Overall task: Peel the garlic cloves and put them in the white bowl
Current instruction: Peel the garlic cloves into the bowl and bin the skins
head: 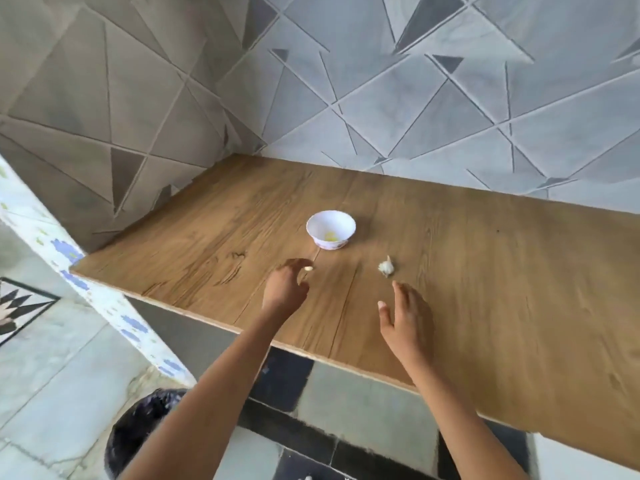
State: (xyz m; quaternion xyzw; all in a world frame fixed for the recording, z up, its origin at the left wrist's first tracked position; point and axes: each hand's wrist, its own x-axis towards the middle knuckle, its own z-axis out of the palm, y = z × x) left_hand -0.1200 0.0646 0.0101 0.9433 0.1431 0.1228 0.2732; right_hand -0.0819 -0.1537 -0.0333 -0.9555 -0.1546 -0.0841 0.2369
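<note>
- Head view: the bowl (pixel 348 227) stands on the wooden table (pixel 485 289), and a small yellowish lump (pixel 330 236) lies at its bottom. I take it for peeled garlic, so at least one clove seems done.
- The garlic (pixel 386 266), a papery white cluster, lies on the table in front of the bowl and a little to its right, near it but apart. It looks unpeeled, so most of the work is probably still ahead.
- The left hand (pixel 285 284) hovers in front of the bowl and just to its left, fingers curled, pinching a small pale piece (pixel 308 268) at the fingertips.
- The right hand (pixel 407 317) is further from the bowl than the garlic, on the same side. Its fingers are straight and spread, it holds nothing, and its fingertips stop short of the garlic.
- My guess is that the piece goes into the bowl if it is a peeled clove, and aside if it is skin.
- Hard to make out: whether the piece is clove or skin, how many cloves the lump in the bowl amounts to, and how many the cluster holds; motion blur softens all three.
- A dark round bin (pixel 138 431) on the floor, well to the left of the bowl and below the table edge, is partly covered by the left forearm.
</note>
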